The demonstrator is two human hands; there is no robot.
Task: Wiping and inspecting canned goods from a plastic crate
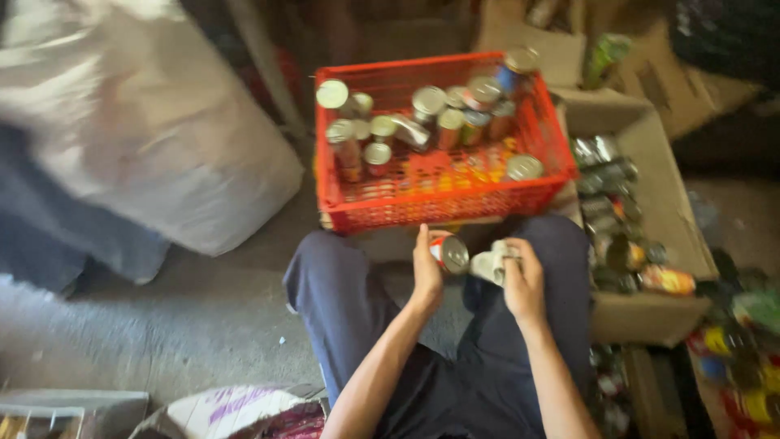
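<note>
My left hand point(426, 268) grips a small red can point(449, 252) with a silver lid, held over my lap. My right hand point(522, 280) holds a crumpled silvery can point(490, 264) just to the right of it. The two cans almost touch between my knees. Right in front of my hands stands a red plastic crate point(431, 203) holding several upright tins with silver tops.
A cardboard box point(650, 313) with several crushed cans stands to my right. A large white sack point(154, 122) lies at the left on the grey floor. More colourful cans point(743, 358) pile at the far right. Another cardboard box point(561, 49) sits behind the crate.
</note>
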